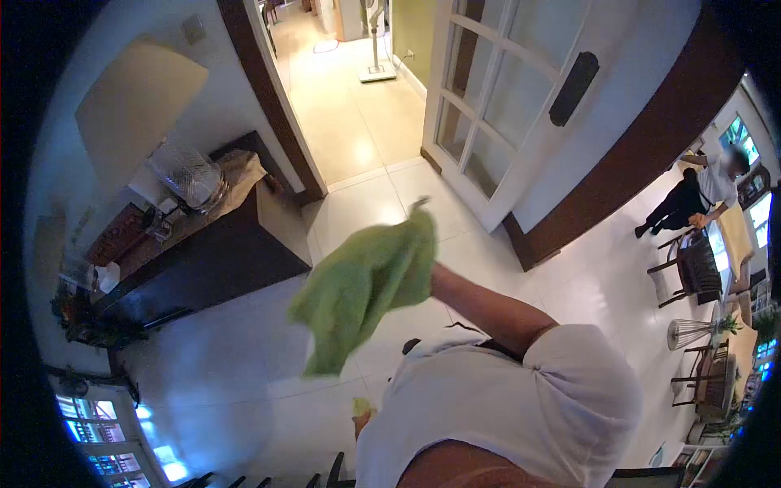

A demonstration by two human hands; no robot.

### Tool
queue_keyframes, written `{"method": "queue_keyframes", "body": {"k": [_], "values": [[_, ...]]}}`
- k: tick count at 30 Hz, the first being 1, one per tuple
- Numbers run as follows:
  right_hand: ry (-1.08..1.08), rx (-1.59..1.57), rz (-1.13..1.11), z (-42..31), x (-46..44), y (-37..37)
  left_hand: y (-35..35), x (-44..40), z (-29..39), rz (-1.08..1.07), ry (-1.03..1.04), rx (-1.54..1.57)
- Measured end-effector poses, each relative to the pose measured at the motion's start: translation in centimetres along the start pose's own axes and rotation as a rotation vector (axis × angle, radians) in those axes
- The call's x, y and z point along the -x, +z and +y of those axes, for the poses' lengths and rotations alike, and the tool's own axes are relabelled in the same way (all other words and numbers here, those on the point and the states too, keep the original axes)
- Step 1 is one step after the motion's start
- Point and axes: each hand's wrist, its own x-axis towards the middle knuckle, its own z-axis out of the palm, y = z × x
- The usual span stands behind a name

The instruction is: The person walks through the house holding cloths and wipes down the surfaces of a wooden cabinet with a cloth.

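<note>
A green cloth (366, 281) spreads in mid-air over the pale tiled floor, at the end of my outstretched right arm (488, 313). The cloth covers my right hand, which holds it; the fingers are hidden. Low in the view, beside my white shirt (504, 398), a small part of my left hand (363, 420) shows, closed around something small and yellow-green (360, 404) that I cannot make out.
A dark cabinet (207, 260) with a lamp (138, 102) and a glass jar (189, 175) stands left. Ahead is a doorway, its white glass-paned door (504, 106) swung open. At right, a person (704, 191) is near chairs (697, 268) and a table (736, 240).
</note>
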Motion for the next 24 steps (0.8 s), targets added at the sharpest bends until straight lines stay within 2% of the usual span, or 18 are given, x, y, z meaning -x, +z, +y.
{"method": "queue_keyframes", "body": {"k": [8, 14, 18, 21, 22, 23, 24], "values": [[-0.158, -0.075, 0.222, -3.9, 1.1, -3.4, -5.1, -2.9, 0.2, -0.012, 0.043, -0.064], [-0.250, -0.154, 0.185, -6.4, 1.7, -4.4, -6.0, -3.1, -0.5, -0.004, 0.029, -0.075], [-0.150, -0.204, 0.034, -2.9, 0.1, -3.9, -4.9, -2.2, -1.8, -0.010, 0.004, -0.055], [0.038, -0.024, 0.299, -0.6, 0.0, -4.8, -3.6, -1.4, -2.6, -0.006, -0.010, -0.013], [0.097, -0.495, 0.186, -0.1, 0.1, -8.2, -3.1, -1.1, -3.2, 0.005, -0.022, 0.013], [0.012, -0.474, 0.301, -2.0, 0.4, -10.3, -2.8, -0.8, -3.9, 0.024, -0.037, 0.046], [-0.167, -0.368, 0.268, -4.7, 0.8, -15.2, -2.3, -0.6, -4.4, 0.041, -0.057, 0.079]]}}
